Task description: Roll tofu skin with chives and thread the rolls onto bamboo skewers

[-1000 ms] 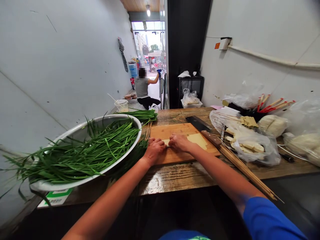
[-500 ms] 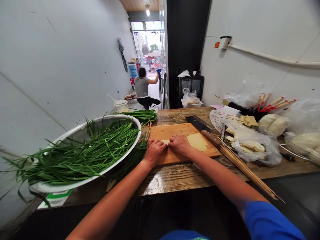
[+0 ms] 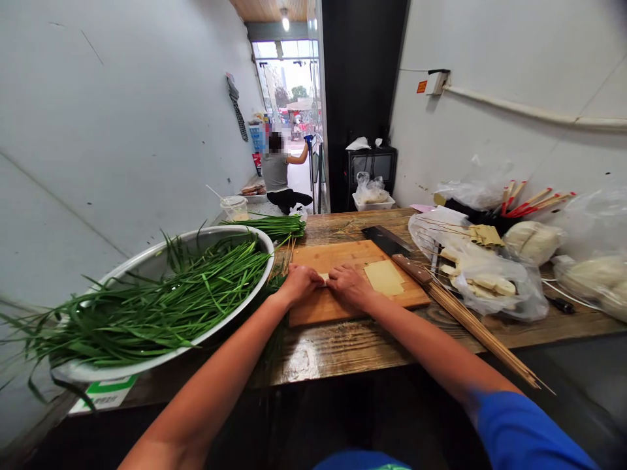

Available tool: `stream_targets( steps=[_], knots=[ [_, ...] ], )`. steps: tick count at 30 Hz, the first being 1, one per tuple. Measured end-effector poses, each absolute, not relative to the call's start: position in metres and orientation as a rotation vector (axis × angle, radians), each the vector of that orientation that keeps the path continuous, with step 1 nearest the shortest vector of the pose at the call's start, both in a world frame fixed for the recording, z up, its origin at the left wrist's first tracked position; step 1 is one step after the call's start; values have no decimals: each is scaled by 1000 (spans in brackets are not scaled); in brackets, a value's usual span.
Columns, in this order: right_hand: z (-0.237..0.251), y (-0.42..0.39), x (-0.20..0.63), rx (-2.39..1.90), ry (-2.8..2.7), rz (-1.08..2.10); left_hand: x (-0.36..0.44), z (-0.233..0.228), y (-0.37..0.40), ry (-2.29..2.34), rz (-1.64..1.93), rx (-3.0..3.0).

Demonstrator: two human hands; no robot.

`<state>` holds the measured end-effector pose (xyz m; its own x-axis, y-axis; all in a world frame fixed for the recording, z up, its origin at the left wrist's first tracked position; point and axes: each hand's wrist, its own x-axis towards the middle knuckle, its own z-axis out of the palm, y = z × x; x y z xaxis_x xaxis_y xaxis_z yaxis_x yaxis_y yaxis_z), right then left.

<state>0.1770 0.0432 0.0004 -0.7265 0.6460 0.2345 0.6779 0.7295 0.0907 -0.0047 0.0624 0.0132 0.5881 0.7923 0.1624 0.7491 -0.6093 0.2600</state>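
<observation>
On the wooden cutting board (image 3: 337, 251), my left hand (image 3: 302, 284) is closed, its fingertips pinching the left end of a pale yellow tofu sheet (image 3: 324, 277). My right hand (image 3: 349, 286) presses curled fingers on the same sheet from the right. Most of that sheet is hidden under my fingers, and it looks rolled or folded. Just right of my right hand lies a flat stack of square tofu sheets (image 3: 385, 279). A cleaver (image 3: 386, 241) with a brown wooden handle rests along the board's right side, beside a bundle of thin bamboo skewers (image 3: 482, 333).
A big metal basin (image 3: 268, 245) of green chives (image 3: 161, 300) stands at left, more chives (image 3: 277, 226) behind it. Right are plastic bags with pale tofu pieces (image 3: 482, 277), skewered rolls (image 3: 486, 235) and red-tipped sticks (image 3: 533, 203). A person (image 3: 277, 173) squats near the glass door.
My left hand has turned slightly and its fingers have drawn into a tighter pinch at the sheet's left end. My right hand stays nearly in place. The view has shifted a little.
</observation>
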Motion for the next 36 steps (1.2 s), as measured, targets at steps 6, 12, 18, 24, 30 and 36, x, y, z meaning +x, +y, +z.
stream_targets(
  steps=[6, 12, 18, 24, 30, 36],
  knots=[
    [13, 71, 179, -1059, -2801, 83, -9, 3, 55, 1343, 557, 2661],
    [23, 91, 181, -1111, -2844, 372, -5, 0, 48, 1376, 585, 2837],
    [21, 73, 183, -1096, -2798, 46, -8, -4, 55, 1374, 628, 2741],
    [18, 57, 177, -1042, -2916, -318, -10, -10, 51, 1413, 734, 2699],
    [14, 63, 172, -1043, -2927, -321, -4, -1, 41, 1500, 564, 2877],
    [13, 65, 172, -1183, -2803, -218, -5, 5, 54, 1448, 465, 2814]
  ],
)
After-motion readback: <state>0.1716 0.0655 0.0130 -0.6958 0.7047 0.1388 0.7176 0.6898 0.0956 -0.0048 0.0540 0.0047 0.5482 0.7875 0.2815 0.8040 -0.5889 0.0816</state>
